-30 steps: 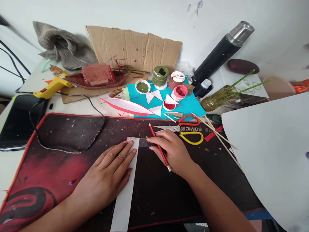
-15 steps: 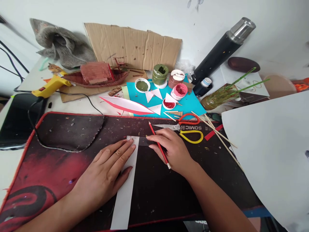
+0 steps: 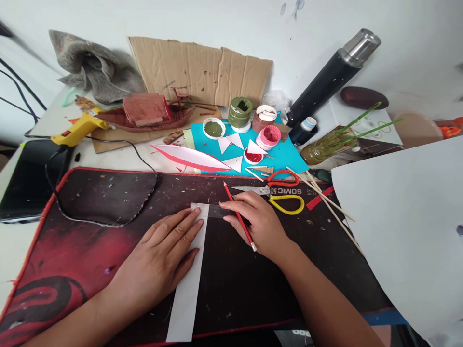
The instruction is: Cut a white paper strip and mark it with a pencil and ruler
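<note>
A long white paper strip (image 3: pixel 184 299) lies lengthwise on the dark desk mat (image 3: pixel 246 289). Flat across its upper part rests my left hand (image 3: pixel 162 246), fingers stretched out and pressing on the strip. A clear plastic ruler (image 3: pixel 216 211) crosses the strip's top end, partly under my left fingertips. My right hand (image 3: pixel 258 221) pinches the ruler's right end between thumb and forefinger. Also held in that hand, slanting across the fingers, is a red pencil (image 3: pixel 237 212), its tip pointing up and away. Scissors (image 3: pixel 267 191) with orange and yellow handles lie just beyond my right hand.
A yellow glue gun (image 3: pixel 77 127) and a brown model boat (image 3: pixel 144 114) stand at the back left. Paint jars (image 3: pixel 240 113) and paper cut-outs (image 3: pixel 193 156) sit on blue paper (image 3: pixel 282 161). Thin sticks (image 3: pixel 336 217) lie right; a large white sheet (image 3: pixel 405 217) borders the mat.
</note>
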`<control>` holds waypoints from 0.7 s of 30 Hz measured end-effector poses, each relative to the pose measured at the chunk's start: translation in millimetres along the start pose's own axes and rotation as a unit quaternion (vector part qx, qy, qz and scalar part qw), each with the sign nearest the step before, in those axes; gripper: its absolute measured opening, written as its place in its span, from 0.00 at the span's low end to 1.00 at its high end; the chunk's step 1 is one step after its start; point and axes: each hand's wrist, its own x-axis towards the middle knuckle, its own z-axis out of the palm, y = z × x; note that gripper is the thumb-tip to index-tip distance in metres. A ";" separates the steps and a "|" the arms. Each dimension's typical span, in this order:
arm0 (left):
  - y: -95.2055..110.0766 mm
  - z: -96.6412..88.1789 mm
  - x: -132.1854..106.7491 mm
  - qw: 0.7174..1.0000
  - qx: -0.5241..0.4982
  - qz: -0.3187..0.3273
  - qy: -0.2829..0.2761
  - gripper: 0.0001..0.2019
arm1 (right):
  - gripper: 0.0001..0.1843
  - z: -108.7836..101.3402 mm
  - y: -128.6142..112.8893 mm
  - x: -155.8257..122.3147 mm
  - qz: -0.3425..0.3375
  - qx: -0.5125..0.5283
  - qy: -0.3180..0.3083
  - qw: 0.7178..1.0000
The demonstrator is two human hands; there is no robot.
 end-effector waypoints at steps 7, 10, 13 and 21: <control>1.6 0.0 0.8 1.000 0.011 0.002 0.004 0.27 | 0.11 -0.1 -0.1 -0.5 -0.002 -0.003 0.005 1.000; 1.4 0.0 1.0 1.000 0.015 0.007 0.006 0.26 | 0.11 0.1 -0.6 -0.2 -0.001 -0.004 0.006 1.000; 1.2 -0.2 1.2 1.000 0.018 0.011 0.006 0.25 | 0.11 0.2 -1.0 0.1 -0.002 0.000 0.010 1.000; 1.4 -1.5 2.2 1.000 0.019 0.010 0.006 0.27 | 0.10 -0.1 -1.0 0.2 -0.006 0.006 0.014 1.000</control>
